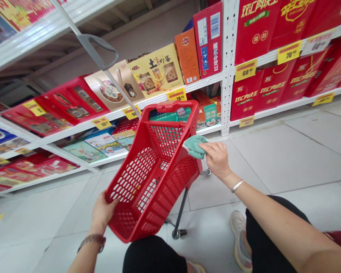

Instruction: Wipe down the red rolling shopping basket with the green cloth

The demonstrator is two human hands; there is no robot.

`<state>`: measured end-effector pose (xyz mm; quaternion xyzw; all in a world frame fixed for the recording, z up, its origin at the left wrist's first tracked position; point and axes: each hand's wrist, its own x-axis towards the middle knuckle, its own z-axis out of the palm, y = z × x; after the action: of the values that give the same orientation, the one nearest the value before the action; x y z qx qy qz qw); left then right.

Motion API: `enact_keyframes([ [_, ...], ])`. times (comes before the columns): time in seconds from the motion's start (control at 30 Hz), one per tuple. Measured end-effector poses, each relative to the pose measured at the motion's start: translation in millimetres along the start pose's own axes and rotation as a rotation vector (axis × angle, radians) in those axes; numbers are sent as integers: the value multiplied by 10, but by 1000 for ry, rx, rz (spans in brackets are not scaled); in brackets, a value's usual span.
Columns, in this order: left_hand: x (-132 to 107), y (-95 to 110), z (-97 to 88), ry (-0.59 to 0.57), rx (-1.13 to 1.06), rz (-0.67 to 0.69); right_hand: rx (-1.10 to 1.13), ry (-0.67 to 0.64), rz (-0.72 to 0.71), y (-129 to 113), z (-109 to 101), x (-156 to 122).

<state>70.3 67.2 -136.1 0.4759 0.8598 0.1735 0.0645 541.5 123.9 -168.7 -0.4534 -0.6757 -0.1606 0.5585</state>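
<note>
Head view: my left hand (pixel 101 210) is clamped on the near-left rim of a red basket (pixel 159 204), thumb inside, and my right hand (pixel 217 157) pinches a bunched green cloth (pixel 195 147) between thumb and fingers against its right side, near the handle end. Behind, a yellow tag (pixel 176 94) reads 78.00 beneath a yellow box (pixel 160 72) marked 土 and 蜜; to the right, red boxes (pixel 272 91) say 双汇肉块王, below tags reading 68.00 (pixel 246 70) and 70.00 (pixel 289 52).

Bright, even light fills my view and leaves a soft sheen on the pale floor (pixel 272 151); the upper-left shelf (pixel 36 40) looks blurred and stretched.
</note>
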Motion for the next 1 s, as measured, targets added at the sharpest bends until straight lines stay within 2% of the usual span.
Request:
enact_keyframes([
  [0.13, -5, 27, -8, -1, 3, 2, 233, -88, -332, -606, -63, -63],
  [0.23, -27, 62, -16, 9, -25, -16, 323, -133, -578, -1063, -22, -165],
  [0.3, -43, 77, -20, 3, -45, -19, 341, -141, -683, -1234, 35, -200],
  [0.37, -55, 81, -21, -6, -56, -16, 332, -147, -710, -1257, 95, -187],
  [0.43, -64, 83, -22, -8, -64, -15, 300, -138, -667, -1157, 144, -136],
  [0.7, -110, 135, -19, -16, -65, -46, 67, -167, -363, -488, 221, 145],
  [0.9, -124, 134, 8, -35, -83, -32, -209, 59, 115, 78, 250, 312],
  [1.0, -116, 115, 24, -46, -104, -20, -234, 127, 244, 233, 221, 336],
])
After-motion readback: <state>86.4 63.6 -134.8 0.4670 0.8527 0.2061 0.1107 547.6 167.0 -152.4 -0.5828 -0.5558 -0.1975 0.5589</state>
